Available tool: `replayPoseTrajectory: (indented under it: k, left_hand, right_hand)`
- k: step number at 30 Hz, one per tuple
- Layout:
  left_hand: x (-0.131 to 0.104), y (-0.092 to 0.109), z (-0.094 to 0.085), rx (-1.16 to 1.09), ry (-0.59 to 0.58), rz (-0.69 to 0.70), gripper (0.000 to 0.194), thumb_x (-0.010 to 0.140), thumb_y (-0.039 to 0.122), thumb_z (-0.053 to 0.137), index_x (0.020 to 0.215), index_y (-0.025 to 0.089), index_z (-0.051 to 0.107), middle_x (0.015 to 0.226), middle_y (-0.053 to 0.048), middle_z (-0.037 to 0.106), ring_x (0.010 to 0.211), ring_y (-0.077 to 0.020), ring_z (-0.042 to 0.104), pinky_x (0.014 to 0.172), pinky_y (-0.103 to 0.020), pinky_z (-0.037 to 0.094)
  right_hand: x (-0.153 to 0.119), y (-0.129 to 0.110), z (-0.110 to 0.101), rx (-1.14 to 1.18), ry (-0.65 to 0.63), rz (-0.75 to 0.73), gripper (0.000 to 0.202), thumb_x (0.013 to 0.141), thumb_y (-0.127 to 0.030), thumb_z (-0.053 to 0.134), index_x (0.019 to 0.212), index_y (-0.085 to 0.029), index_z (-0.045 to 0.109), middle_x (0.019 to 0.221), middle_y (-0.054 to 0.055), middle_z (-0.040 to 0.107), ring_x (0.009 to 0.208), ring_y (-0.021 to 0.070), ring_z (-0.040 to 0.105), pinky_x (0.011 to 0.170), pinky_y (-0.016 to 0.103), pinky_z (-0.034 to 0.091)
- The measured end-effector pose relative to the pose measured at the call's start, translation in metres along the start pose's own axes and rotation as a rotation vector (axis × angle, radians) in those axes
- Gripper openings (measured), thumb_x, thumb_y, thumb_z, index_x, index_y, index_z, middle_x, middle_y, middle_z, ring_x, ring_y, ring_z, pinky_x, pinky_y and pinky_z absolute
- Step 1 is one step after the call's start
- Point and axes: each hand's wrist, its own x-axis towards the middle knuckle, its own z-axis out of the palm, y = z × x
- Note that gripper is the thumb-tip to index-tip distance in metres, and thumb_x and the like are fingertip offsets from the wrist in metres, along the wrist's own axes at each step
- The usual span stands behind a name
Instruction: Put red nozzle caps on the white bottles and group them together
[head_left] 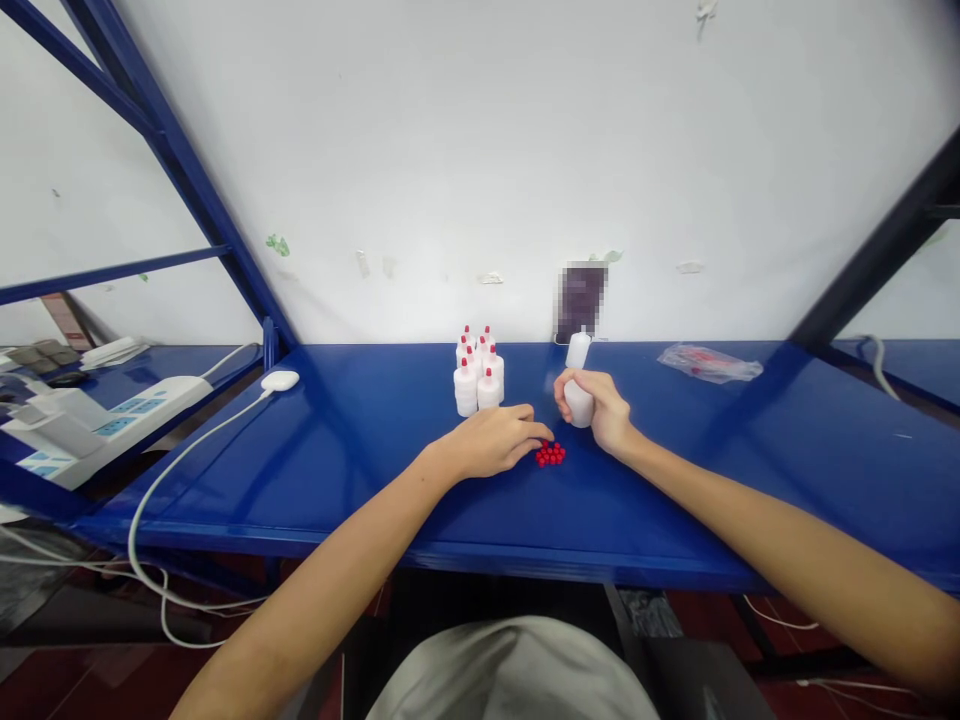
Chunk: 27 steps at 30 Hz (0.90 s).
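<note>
Several white bottles with red caps (466,388) stand in a cluster on the blue table (337,480). In front of them and to the right lies a small group of red caps (551,455). My left hand (499,440) reaches over the table, its fingertips at the back edge of the red caps; whether a cap is between them is too small to tell. My right hand (600,405) wraps round a white bottle (580,403) standing right of the caps. Just behind it is another white bottle (577,352) with no red cap on its tip.
A phone (581,300) leans on the wall behind the bottles. A clear plastic bag with red pieces (710,363) lies at the back right. On the left are a white charger (280,381), its cable and a power strip (142,415).
</note>
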Motion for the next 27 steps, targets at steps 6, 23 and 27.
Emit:
replayPoseTrajectory:
  k: [6, 23, 27]
  left_hand:
    - [0.000, 0.004, 0.006, -0.030, 0.365, 0.021, 0.027, 0.100, 0.026, 0.043, 0.112, 0.017, 0.064, 0.089, -0.005, 0.065, 0.074, -0.0123, 0.061, 0.070, -0.023, 0.049]
    - [-0.001, 0.008, 0.013, -0.001, 0.677, 0.083, 0.018, 0.093, 0.021, 0.048, 0.103, 0.017, 0.062, 0.078, -0.002, 0.066, 0.063, -0.0103, 0.058, 0.061, -0.022, 0.045]
    - [-0.002, 0.010, 0.011, -0.057, 0.597, 0.062, 0.017, 0.092, 0.021, 0.048, 0.102, 0.017, 0.061, 0.079, -0.002, 0.066, 0.064, -0.0104, 0.058, 0.061, -0.022, 0.045]
  right_hand:
    - [-0.006, -0.003, -0.001, -0.089, 0.099, -0.200, 0.034, 0.087, -0.045, 0.047, 0.066, -0.020, 0.056, 0.054, 0.001, 0.049, 0.047, 0.0149, 0.044, 0.047, 0.030, 0.030]
    - [-0.012, -0.016, 0.011, -0.887, -0.167, -0.332, 0.045, 0.088, -0.057, 0.041, 0.065, -0.019, 0.049, 0.064, 0.001, 0.050, 0.058, 0.0143, 0.045, 0.058, 0.029, 0.028]
    - [-0.013, -0.018, 0.011, -0.918, -0.205, -0.248, 0.047, 0.087, -0.057, 0.043, 0.060, -0.020, 0.046, 0.054, -0.002, 0.046, 0.051, 0.0123, 0.040, 0.056, 0.029, 0.024]
